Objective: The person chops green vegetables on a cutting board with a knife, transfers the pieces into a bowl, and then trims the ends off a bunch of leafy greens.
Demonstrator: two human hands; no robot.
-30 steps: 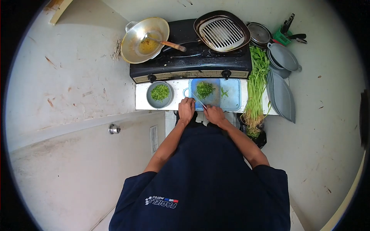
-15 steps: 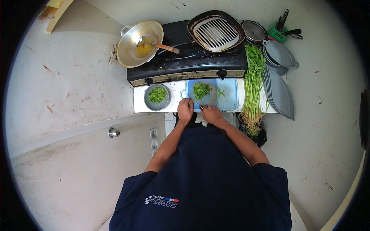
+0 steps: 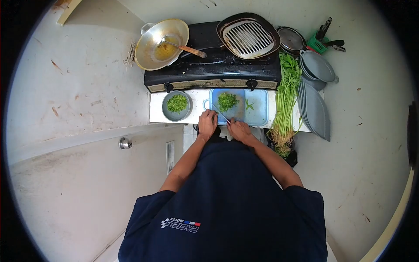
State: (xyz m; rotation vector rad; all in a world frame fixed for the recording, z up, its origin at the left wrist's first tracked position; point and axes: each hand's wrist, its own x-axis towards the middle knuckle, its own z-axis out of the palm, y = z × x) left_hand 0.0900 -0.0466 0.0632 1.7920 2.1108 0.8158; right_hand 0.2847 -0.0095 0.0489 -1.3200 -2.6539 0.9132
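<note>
My right hand (image 3: 239,131) is closed around the handle of a knife (image 3: 221,114), whose blade slants up and left over the blue cutting board (image 3: 262,114). Close to the blade, at the board's front left corner, my left hand (image 3: 208,123) has its fingers curled together; whatever they hold is hidden. A heap of chopped green herbs (image 3: 227,101) lies on the board beyond the knife. A few loose leaves (image 3: 249,105) lie to its right. Left of the board, a grey bowl (image 3: 164,114) contains more finely chopped greens (image 3: 177,103).
Behind the board stands a black stove (image 3: 203,72) bearing a wok (image 3: 144,51) with a wooden-handled ladle (image 3: 192,51) and a grill pan (image 3: 248,38). On the right lie long-stemmed greens (image 3: 284,100) with roots, beside stacked grey plates (image 3: 321,113) and bowls (image 3: 321,65).
The camera view has shifted slightly. Both hands stay at the board's front edge, and the knife keeps nearly the same slant. The herb heap looks unchanged.
</note>
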